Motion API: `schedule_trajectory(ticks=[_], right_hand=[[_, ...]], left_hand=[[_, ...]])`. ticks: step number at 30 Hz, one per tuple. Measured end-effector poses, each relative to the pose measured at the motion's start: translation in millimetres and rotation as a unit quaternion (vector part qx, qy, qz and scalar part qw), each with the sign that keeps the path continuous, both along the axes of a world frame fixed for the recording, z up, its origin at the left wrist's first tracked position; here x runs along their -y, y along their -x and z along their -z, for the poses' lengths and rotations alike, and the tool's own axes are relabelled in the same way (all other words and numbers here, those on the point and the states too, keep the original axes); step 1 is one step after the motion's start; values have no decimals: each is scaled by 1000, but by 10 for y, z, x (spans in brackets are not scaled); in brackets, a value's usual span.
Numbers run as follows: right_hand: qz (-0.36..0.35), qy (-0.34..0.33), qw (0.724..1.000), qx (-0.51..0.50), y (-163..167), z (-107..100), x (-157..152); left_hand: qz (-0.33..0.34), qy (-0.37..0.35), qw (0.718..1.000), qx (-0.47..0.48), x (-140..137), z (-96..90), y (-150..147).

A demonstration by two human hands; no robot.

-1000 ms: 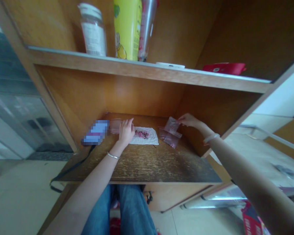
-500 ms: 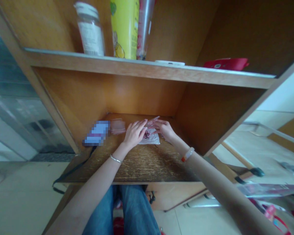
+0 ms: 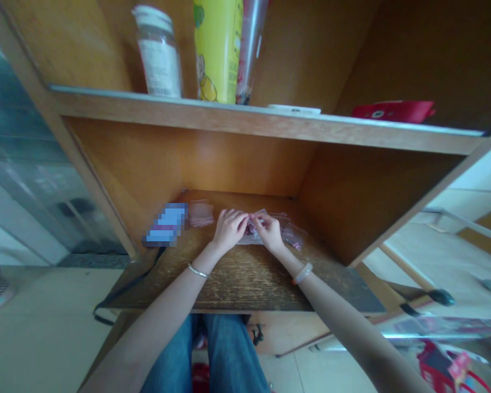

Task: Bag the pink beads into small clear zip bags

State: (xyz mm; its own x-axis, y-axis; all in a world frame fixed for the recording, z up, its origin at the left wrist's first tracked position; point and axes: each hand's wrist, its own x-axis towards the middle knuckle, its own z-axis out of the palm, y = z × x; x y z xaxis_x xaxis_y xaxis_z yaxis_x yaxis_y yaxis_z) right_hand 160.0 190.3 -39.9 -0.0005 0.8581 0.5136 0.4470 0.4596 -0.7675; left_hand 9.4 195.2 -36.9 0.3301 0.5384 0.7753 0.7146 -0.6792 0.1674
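Note:
My left hand (image 3: 230,229) and my right hand (image 3: 269,232) meet over the desk, their thumbs and fingertips pinched close together. A small clear plastic bag (image 3: 261,212) shows at the right fingertips. What the left fingers pinch is too small to make out. Beneath both hands lies a larger clear bag (image 3: 245,240) with small dark reddish pieces in it, partly covered by my fingers. Just right of my right hand are more small clear bags (image 3: 288,229), some with pinkish bits (image 3: 297,245). A stack of flat clear bags (image 3: 201,214) lies left of my left hand.
A blurred-out phone-like device (image 3: 166,225) with a dark strap (image 3: 143,278) lies at the desk's left. Above runs a shelf (image 3: 229,116) bearing a white-lidded jar (image 3: 159,60), a yellow container (image 3: 219,54) and a red item (image 3: 393,112). Side panels enclose the nook.
My right hand has come down and left to meet my left hand's fingertips. Both hands' fingers have closed into pinches, and the bags on the right are now uncovered. The view has shifted slightly.

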Motion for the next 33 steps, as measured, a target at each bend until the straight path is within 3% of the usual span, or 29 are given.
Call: schedule_trajectory(ticks=[7,13,19,24,29,33], right_hand=[[-10,-94,994,58,72,19,54],[24,-70,993,93,69,38,89],[46,-97,982,153,135,37,196],[67,-89,980,167,134,35,208],[40,-97,978,181,105,37,185],[27,-111,977,181,106,25,184]], left_hand=[[-9,0,999,-37,5,-20,-9],[-41,3,998,-40,50,-16,-40],[-70,-5,997,20,14,35,-12],[-37,11,997,66,-42,78,0],[34,29,999,16,-40,84,2],[22,33,999,13,-29,92,10]])
